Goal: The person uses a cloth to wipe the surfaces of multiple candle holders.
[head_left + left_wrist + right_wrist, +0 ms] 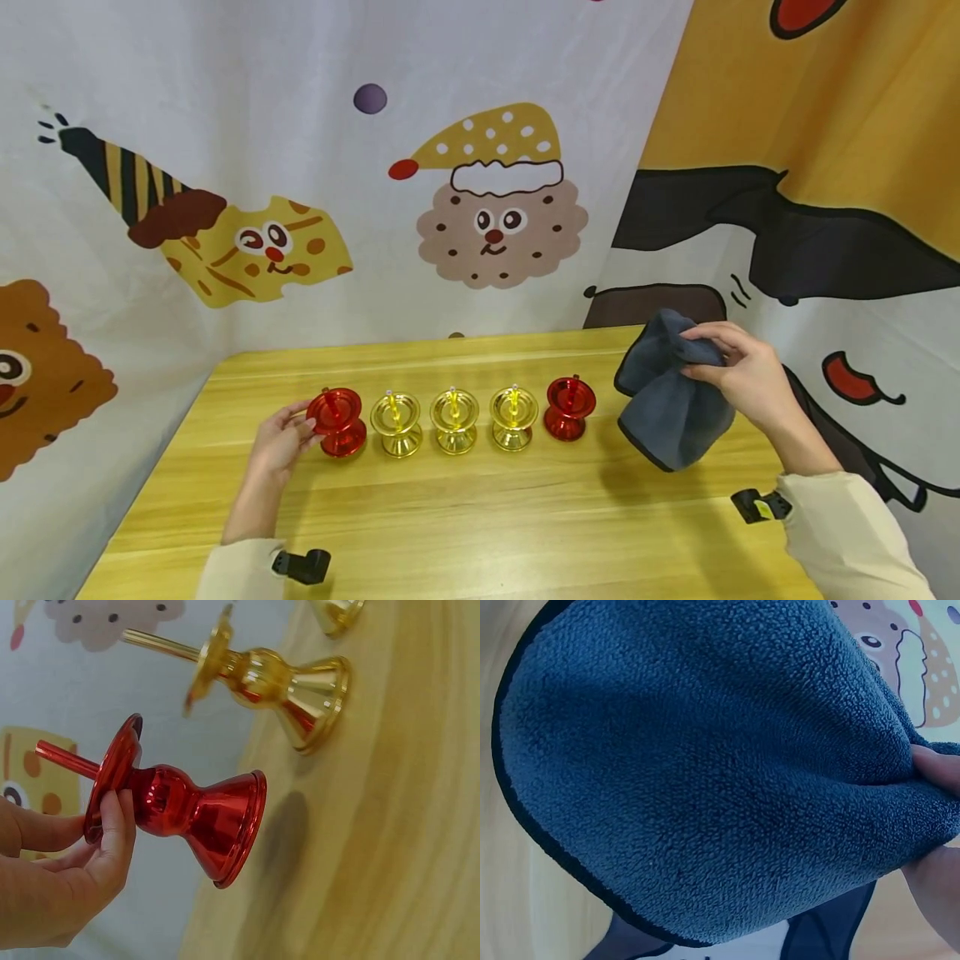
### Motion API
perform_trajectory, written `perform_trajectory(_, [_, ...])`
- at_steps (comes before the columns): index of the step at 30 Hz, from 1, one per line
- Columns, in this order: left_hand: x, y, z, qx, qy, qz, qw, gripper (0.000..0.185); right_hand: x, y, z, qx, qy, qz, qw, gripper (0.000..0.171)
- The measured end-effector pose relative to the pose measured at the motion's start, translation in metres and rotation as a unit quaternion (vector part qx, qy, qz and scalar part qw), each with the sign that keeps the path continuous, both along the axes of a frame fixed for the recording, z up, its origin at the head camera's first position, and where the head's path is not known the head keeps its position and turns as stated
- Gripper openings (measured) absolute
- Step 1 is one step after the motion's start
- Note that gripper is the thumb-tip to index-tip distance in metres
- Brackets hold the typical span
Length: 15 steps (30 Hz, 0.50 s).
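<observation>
1. red metal is catching the light as the left hand (279, 439) is pinching the rim of a red candlestick (337, 421) at the left end of a row on the wooden table (480, 517).
2. fingers (114, 825) and thumb are closing on the upper dish of that candlestick, seen close in the left wrist view, while its base is sitting on the table.
3. three gold candlesticks (453, 421) are standing upright in the middle of the row, each just beside the next.
4. a second red candlestick (568, 407) is standing at the right end, untouched.
5. the right hand (738, 379) is gripping a dark blue cloth (670, 392), bunched between curled fingers and hanging down to the right of the row.
6. a cartoon-printed backdrop (480, 208) is hanging behind the table.
</observation>
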<state>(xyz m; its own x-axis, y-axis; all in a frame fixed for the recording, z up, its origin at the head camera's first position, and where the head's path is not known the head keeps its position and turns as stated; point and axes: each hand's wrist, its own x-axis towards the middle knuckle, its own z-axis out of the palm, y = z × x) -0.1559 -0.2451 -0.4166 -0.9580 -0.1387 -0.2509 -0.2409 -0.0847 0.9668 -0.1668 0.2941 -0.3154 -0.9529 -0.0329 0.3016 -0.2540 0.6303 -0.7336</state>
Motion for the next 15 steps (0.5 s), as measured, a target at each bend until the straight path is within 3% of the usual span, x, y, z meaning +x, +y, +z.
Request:
perform_trajectory(7, [0.000,-0.001,-0.013,0.000,-0.010,-0.004,0.9999,0.048,-0.006,0.005,-0.025,0.022,0.013,0.013,1.000,0.039])
perform_trajectory(15, [-0.001,-0.004,-0.023,0.004,-0.013,-0.009,0.9999,0.045,-0.018,-0.001,-0.087,0.082,0.052,0.012,0.995,0.040])
